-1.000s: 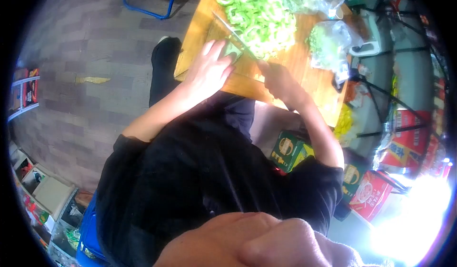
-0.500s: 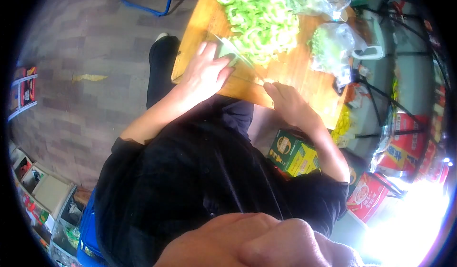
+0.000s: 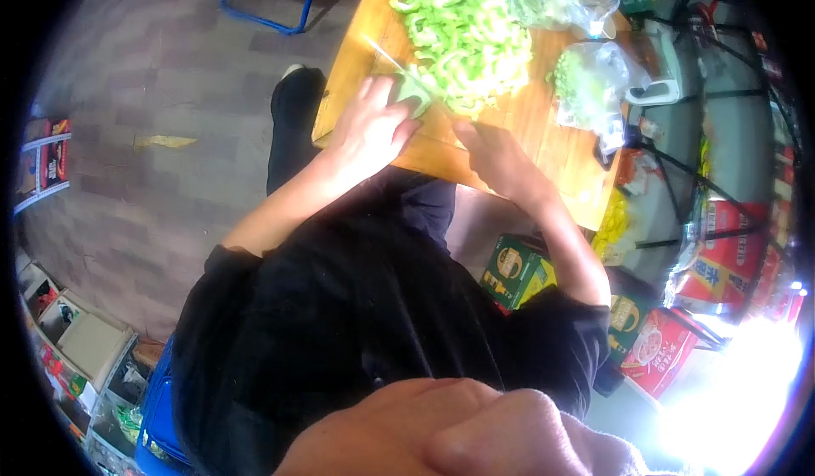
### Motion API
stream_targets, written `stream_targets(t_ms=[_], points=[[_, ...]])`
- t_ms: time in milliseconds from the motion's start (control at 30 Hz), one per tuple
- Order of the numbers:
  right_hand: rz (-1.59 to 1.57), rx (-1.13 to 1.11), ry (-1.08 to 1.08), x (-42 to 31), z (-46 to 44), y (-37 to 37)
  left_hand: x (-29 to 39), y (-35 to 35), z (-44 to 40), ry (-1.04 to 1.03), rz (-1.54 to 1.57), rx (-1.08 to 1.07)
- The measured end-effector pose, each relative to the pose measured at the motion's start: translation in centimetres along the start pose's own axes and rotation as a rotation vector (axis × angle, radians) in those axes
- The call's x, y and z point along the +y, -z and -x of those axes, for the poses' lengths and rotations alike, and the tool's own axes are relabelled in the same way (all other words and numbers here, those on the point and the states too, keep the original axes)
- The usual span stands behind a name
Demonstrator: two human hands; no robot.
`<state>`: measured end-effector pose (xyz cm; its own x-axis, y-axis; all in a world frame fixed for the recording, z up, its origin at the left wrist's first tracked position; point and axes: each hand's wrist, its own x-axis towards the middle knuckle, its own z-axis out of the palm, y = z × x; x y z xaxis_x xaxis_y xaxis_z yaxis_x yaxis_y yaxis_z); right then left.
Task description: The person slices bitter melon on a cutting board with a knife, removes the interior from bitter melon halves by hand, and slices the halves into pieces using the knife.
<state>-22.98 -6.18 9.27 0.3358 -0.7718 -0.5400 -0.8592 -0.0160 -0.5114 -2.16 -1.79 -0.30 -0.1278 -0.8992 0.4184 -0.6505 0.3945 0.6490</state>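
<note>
My left hand (image 3: 372, 124) is closed on a pale green piece of bitter melon (image 3: 413, 92), pressing it to the wooden table (image 3: 346, 86). To its right my right hand (image 3: 497, 158) is wrapped around a knife (image 3: 389, 57). The thin bright blade slants up and left, beyond the fingers of my left hand; the handle is hidden in my right hand. Just past the blade lies a large heap of curved bitter melon slices (image 3: 467, 43).
Clear plastic bags with green vegetables (image 3: 581, 86) lie on the table's right side. A black metal rack (image 3: 671, 158) stands beside it. Below are a green box (image 3: 512, 268) and a red box (image 3: 658, 349). A blue-legged stool (image 3: 263, 22) is at the upper left.
My right hand has moved left and slightly up with the knife, closer to my left hand. The blade tip now reaches farther up and left. My left hand keeps its hold.
</note>
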Motion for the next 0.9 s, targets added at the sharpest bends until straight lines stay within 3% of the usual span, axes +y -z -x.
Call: stream_targets(t_ms=[100, 167, 200, 267, 300, 367, 500, 567, 700, 767, 900], points=[[0.170, -0.010, 0.167, 2.0, 3.0, 0.8, 0.0, 0.0, -0.2, 0.006, 0.003, 0.020], [0.631, 0.015, 0.559, 3.6, 3.9, 1.1, -0.2, 0.2, -0.2, 0.044, 0.018, -0.029], [0.629, 0.011, 0.558, 4.0, 3.6, 0.8, -0.2, 0.2, -0.2, 0.047, 0.020, -0.032], [0.535, 0.271, 0.902, 4.9, 2.7, 0.2, -0.4, 0.3, -0.2, 0.054, 0.070, -0.037], [0.531, 0.267, 0.902, 5.1, 1.7, -0.1, -0.5, 0.3, -0.2, 0.058, 0.070, -0.040], [0.365, -0.017, 0.616, 4.8, -1.3, -0.8, -0.4, 0.2, -0.3, 0.043, 0.094, -0.026], [0.336, 0.135, 0.749, 1.3, -5.4, -2.7, 0.0, 0.6, -0.4, 0.007, 0.032, -0.011], [0.077, -0.082, 0.229, -0.5, -5.9, -2.1, 0.0, 0.4, -0.2, 0.010, -0.038, -0.042], [0.101, -0.019, 0.346, 0.4, -4.4, -1.3, 0.2, 0.4, 0.0, 0.027, -0.047, -0.038], [-0.077, -0.128, -0.094, 0.7, -2.7, 0.3, -0.1, 0.2, 0.2, 0.017, -0.032, -0.015], [-0.138, -0.149, -0.277, 2.0, -0.8, 0.7, -0.1, 0.4, 0.6, -0.049, -0.112, -0.009]])
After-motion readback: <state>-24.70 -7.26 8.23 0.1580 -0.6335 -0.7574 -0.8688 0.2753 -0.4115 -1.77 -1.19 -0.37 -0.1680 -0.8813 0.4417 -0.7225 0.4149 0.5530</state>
